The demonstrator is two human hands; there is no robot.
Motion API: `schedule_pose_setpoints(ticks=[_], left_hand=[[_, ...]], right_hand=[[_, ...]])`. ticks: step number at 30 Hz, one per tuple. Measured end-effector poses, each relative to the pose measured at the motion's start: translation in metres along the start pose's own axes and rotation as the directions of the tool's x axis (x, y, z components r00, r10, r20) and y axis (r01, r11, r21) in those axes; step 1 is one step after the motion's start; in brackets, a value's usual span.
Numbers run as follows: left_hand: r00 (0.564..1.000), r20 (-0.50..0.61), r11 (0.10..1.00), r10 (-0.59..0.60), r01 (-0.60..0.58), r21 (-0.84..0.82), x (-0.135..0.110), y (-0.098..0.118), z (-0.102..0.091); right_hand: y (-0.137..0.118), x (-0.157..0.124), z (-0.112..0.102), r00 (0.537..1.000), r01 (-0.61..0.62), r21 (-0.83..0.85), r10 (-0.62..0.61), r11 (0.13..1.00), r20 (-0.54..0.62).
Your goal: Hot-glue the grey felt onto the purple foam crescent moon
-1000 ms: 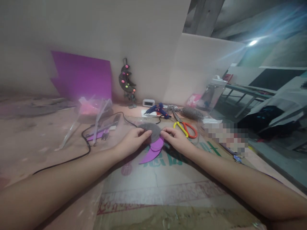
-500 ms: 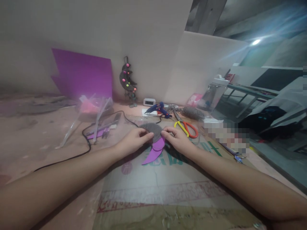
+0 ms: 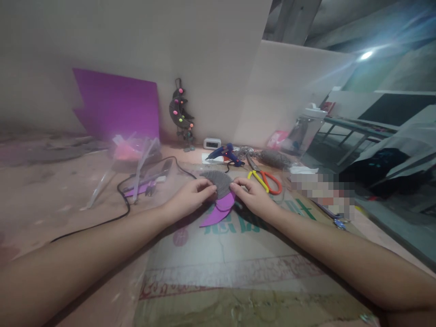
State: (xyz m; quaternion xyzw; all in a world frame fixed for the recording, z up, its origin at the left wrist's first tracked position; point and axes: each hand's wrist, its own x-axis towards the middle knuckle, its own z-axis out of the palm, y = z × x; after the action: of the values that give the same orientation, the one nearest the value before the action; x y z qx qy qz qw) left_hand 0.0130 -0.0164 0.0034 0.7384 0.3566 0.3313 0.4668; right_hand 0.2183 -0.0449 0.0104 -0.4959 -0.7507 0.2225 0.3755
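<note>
Between my two hands is a crescent moon shape point(image 3: 222, 182), its upper part wrapped in grey yarn and its lower part bare purple foam ending in a point. My left hand point(image 3: 199, 193) pinches the crescent's inner edge with thumb and fingertips. Opposite it, my right hand point(image 3: 248, 193) pinches the outer edge near the border of grey and purple. Just beyond the hands lie a blue glue gun point(image 3: 225, 154) with a small red light and scissors point(image 3: 264, 179) with yellow and red handles. A ball of grey yarn point(image 3: 274, 158) rests behind the scissors.
A printed cardboard sheet point(image 3: 218, 272) lies under the hands. A finished-looking grey moon ornament point(image 3: 180, 109) with coloured dots and purple sheets point(image 3: 119, 104) lean on the wall. Glue sticks point(image 3: 143, 170), a black cord point(image 3: 127, 206), a small clock point(image 3: 211, 144) and a clear bottle point(image 3: 306, 129) stand around.
The crescent has turned slightly, its purple tip shifting a little up and left, and more of its grey upper point shows. Both hands keep their pinch on it.
</note>
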Motion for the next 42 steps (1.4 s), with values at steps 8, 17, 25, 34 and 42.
schedule_pose_setpoints(ticks=[8, 17, 25, 34, 42], left_hand=[[1.0, 0.011, 0.999, -0.028, 0.028, 0.018, 0.0023, -0.0065, -0.0017], [0.994, -0.084, 0.997, -0.069, 0.071, 0.017, -0.0011, -0.0003, -0.0013], [0.991, -0.122, 0.999, -0.049, 0.048, -0.013, 0.0006, -0.0031, -0.0022], [0.986, -0.077, 0.989, -0.146, 0.148, 0.028, -0.0027, 0.0009, -0.0004], [0.991, -0.054, 0.988, -0.121, 0.126, 0.092, -0.0024, -0.0013, -0.0016]], right_hand=[[0.0003, -0.0007, 0.0007, 1.0, 0.004, 0.012, -0.004, 1.0, 0.029], [0.0076, 0.0, 0.0014, 1.0, -0.007, 0.137, 0.004, 0.991, 0.02], [0.0024, -0.0006, 0.0027, 0.998, -0.018, 0.042, 0.015, 0.999, 0.064], [0.0063, -0.0015, 0.0011, 0.998, 0.036, 0.026, -0.037, 0.999, 0.045], [0.0042, -0.0014, 0.0011, 0.998, 0.037, 0.011, -0.037, 0.999, 0.042]])
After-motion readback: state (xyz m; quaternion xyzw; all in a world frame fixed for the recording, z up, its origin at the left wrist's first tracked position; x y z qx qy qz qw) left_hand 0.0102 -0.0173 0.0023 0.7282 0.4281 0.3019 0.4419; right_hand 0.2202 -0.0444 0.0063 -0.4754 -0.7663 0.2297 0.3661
